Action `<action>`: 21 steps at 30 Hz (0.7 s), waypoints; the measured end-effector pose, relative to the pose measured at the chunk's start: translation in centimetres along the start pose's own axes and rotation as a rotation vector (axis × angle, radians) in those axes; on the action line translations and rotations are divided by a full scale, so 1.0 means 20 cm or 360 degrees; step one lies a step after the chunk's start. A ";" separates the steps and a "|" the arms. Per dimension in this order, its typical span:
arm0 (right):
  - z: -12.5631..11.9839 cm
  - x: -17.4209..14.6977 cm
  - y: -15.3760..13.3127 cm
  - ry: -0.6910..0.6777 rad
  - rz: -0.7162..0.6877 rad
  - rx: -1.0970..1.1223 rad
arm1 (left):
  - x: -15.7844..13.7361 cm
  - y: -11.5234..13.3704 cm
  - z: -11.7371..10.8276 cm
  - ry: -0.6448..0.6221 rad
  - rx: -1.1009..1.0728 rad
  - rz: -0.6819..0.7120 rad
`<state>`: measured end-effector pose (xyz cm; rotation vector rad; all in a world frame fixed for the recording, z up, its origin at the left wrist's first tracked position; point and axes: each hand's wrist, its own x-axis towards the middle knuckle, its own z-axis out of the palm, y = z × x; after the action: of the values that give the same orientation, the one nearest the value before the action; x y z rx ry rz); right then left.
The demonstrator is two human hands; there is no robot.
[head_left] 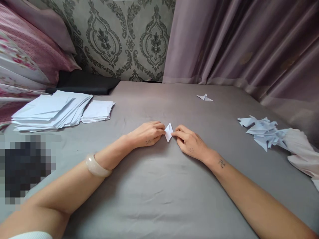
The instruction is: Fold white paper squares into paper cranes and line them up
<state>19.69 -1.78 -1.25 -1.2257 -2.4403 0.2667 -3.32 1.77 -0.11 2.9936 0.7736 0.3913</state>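
Note:
A small white folded paper (169,132), diamond-shaped with a crease down its upper half, is between my two hands near the middle of the grey sheet. My left hand (150,133) pinches its left edge, the fingers curled together. At the right edge, the fingertips of my right hand (188,139) touch the paper, with the thumb tucked underneath and partly hidden. Its index finger reaches out to the fold while the other fingers bend. A pale bangle (96,166) circles my left forearm.
Stacks of white paper sheets (45,111) and smaller squares (98,110) lie at the left, before a black flat item (84,83). One folded paper piece (205,97) rests at the back. Several folded pieces (266,131) are heaped at the right beside pale cloth (299,146).

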 end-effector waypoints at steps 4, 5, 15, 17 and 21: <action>-0.01 -0.01 -0.04 0.0003 0.0067 -0.0001 | -0.02 0.03 -0.03 -0.0019 -0.0079 -0.0065; -0.01 0.00 -0.06 0.0026 0.0119 0.0027 | -0.02 0.04 -0.03 -0.0012 -0.0103 -0.0085; 0.05 0.12 -0.08 0.0248 0.0664 0.0194 | 0.10 0.06 0.05 0.0179 -0.0385 -0.0634; 0.05 0.13 -0.07 0.0244 0.0689 0.0187 | 0.10 0.05 0.07 0.0204 -0.0453 -0.0701; 0.04 0.13 -0.06 0.0152 0.0798 0.0187 | 0.09 0.02 0.09 0.0208 -0.0614 -0.0806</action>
<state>17.10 -0.48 -0.86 -1.7357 -1.9731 0.4690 -1.10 2.30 -1.35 2.3311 1.2547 0.6250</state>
